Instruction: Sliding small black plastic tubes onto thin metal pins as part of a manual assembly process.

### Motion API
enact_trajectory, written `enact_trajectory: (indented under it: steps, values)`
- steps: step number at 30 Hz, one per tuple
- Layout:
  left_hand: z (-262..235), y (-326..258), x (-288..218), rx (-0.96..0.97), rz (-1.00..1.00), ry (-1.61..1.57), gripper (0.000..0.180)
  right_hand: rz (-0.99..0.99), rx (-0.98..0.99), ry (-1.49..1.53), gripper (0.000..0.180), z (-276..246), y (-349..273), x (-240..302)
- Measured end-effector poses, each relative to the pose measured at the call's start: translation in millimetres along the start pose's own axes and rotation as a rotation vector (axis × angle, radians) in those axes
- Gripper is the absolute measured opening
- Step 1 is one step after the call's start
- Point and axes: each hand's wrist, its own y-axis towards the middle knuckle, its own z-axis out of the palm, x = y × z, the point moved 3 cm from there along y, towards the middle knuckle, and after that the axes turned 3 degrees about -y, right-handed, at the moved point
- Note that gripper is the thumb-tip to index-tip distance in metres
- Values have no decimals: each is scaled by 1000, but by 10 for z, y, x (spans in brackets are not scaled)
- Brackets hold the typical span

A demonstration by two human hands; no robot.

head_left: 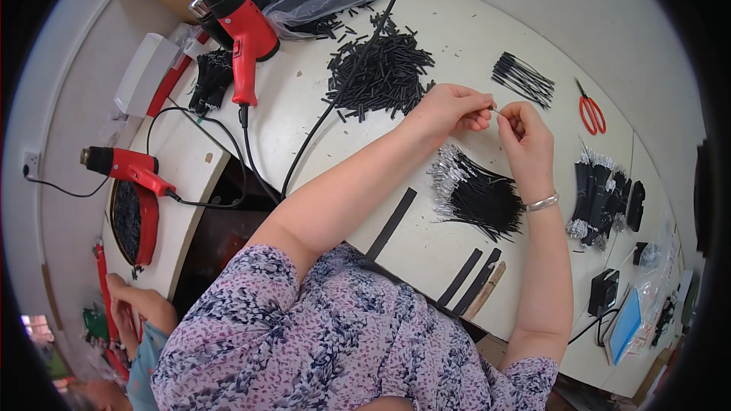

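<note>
My left hand [458, 109] and my right hand [527, 135] meet over the table, thumbs and fingertips pinched close together. A tiny thin piece shows between the fingertips, too small to name. Below them lies a bundle of black wires [487, 196] with silvery ends fanned to the left. Left of my left hand is a big heap of short black tubes [381, 68]. Beyond my right hand rests a small group of black wires [524, 79]. A pair of red-handled scissors [591, 113] lies to the right.
Two red heat guns [247, 46] stand at the left, their cords crossing the table. A black cable [327, 110] hangs in front of the heap. More wire bundles [598, 198] and a black box [604, 291] are right. Black strips [393, 224] lie near the edge. Another person's hands [137, 304] show lower left.
</note>
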Motion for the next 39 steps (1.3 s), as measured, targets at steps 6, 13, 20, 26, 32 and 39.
enact_trajectory:
  steps: [6,13,20,26,32,39]
  values:
    - [60,-42,21,-39,15,188,20,-217,56,-364,9,-30,-21,159]
    - [30,-34,-5,-74,26,12,30,109,44,61,7,-109,40,-28]
    - [-26,37,44,105,-40,-149,34,86,54,175,6,11,23,-85]
    - [-26,65,67,135,-48,-154,35,76,32,162,5,31,11,-94]
    - [15,24,53,19,-37,-177,45,98,-22,152,5,-39,91,-208]
    - [35,26,65,47,-22,-55,40,-133,-205,-352,7,-242,715,-463]
